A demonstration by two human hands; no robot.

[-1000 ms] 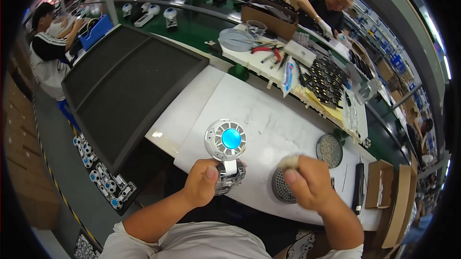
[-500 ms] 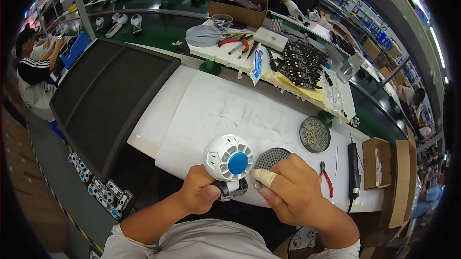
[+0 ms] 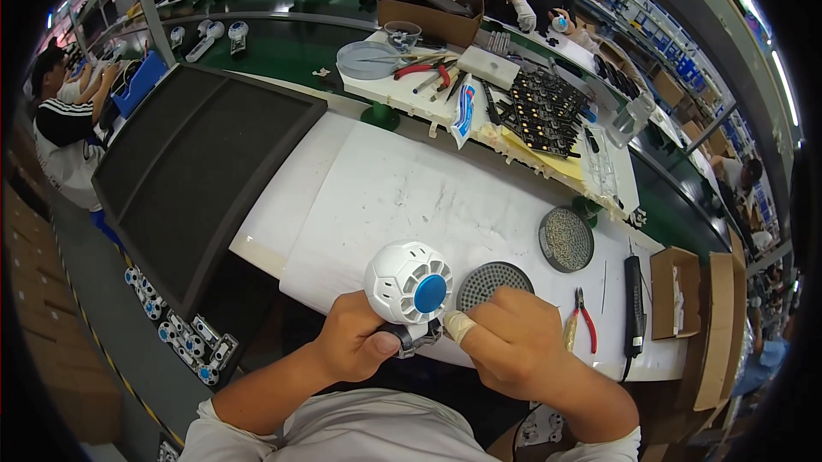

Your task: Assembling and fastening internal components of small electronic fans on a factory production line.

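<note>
My left hand (image 3: 353, 338) is closed round the dark handle of a white, round-headed device (image 3: 396, 280) with a blue disc and slotted openings around it. The device is held up above the near edge of the white table. On its right side, my right hand (image 3: 524, 338) is closed, fingers curled, with pale tape round one finger. Its taped fingertip meets the device near the neck below the head; anything pinched there is hidden. Just beyond the right hand stands a grey round dish with a perforated surface (image 3: 495, 277), partly covered by the hand.
A dish of small pale pieces (image 3: 566, 240), red-handled pliers (image 3: 586, 322), a black electric screwdriver (image 3: 633, 304) and a cardboard box (image 3: 675, 292) lie to the right. A black padded tray (image 3: 197, 184) stands left. Circuit boards (image 3: 545, 111) lie on a raised shelf; a co-worker sits beyond.
My right hand has moved left, from beside the device to its neck. More of the perforated dish shows. The left hand keeps its grip on the device.
</note>
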